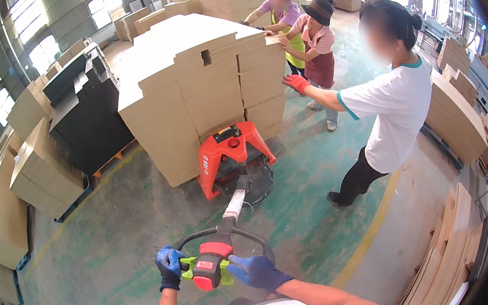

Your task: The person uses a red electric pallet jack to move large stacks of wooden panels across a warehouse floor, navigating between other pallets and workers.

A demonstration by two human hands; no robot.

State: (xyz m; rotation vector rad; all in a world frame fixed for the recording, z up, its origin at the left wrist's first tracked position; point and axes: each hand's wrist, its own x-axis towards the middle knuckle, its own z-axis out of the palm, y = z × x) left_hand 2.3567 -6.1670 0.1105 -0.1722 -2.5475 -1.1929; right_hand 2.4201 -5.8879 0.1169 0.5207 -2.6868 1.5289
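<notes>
My left hand (169, 264), in a blue glove, is wrapped round the left grip of a pallet truck's control handle (211, 261), beside a lime-green lever (188, 267). My right hand (260, 272), also blue-gloved, lies over the handle's right side, fingers pointing at the other green lever (226, 272); its fingers are partly hidden, but it appears to hold the grip. Ahead, the red pallet truck (234, 144) stands against a large block of stacked tan boards (172, 106). A vertical split (241, 86) runs down the stack's near face.
At the right, a person in a white shirt (391, 99) reaches a red-gloved hand (296, 83) toward the stack. Two more people (313, 45) press on its far right side. Black boards (86, 116) and tan stacks (46, 163) line the left. Loose planks (442, 250) lie lower right.
</notes>
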